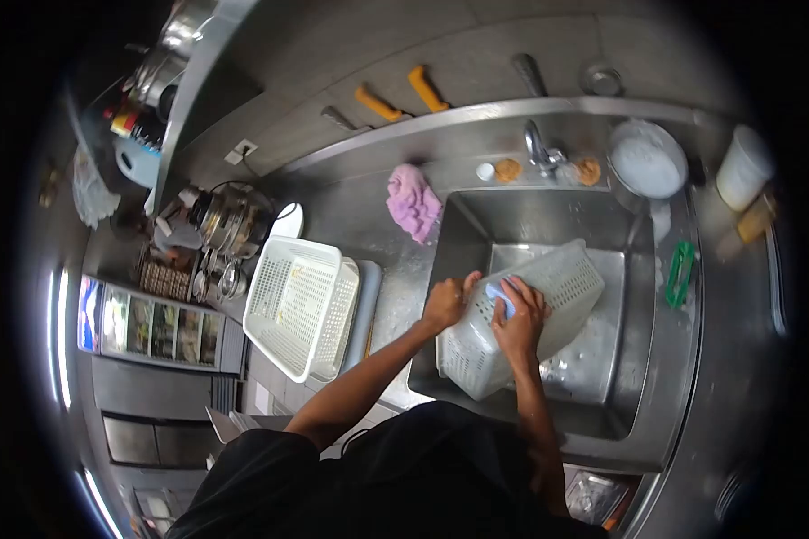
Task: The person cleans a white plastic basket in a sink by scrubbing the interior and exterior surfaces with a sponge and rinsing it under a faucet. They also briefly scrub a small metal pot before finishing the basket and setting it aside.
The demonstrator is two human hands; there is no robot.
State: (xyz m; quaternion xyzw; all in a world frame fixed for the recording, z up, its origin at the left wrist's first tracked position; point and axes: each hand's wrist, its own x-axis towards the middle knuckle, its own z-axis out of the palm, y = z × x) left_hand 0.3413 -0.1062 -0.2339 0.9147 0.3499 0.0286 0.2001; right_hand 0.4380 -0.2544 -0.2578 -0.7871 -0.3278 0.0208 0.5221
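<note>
A whitish perforated plastic basket [562, 286] lies tilted in the steel sink [634, 359], its underside and side turned up. My left hand [449, 304] is closed at the basket's left edge, gripping it; the fingertips are partly hidden. My right hand [520, 322] presses a light-blue sponge [503, 296] against the basket's surface, fingers curled over it. Behind the sink stands the faucet [539, 153]. At the sink's back right corner sits a metal pot [647, 162] holding whitish, foamy liquid.
Left on the counter are stacked white baskets [301, 305] and a pink cloth [412, 202]. Brown scrubbing pads [508, 171] lie near the faucet. A green object [680, 274] rests on the right rim. Knives with yellow handles [427, 88] hang along the wall.
</note>
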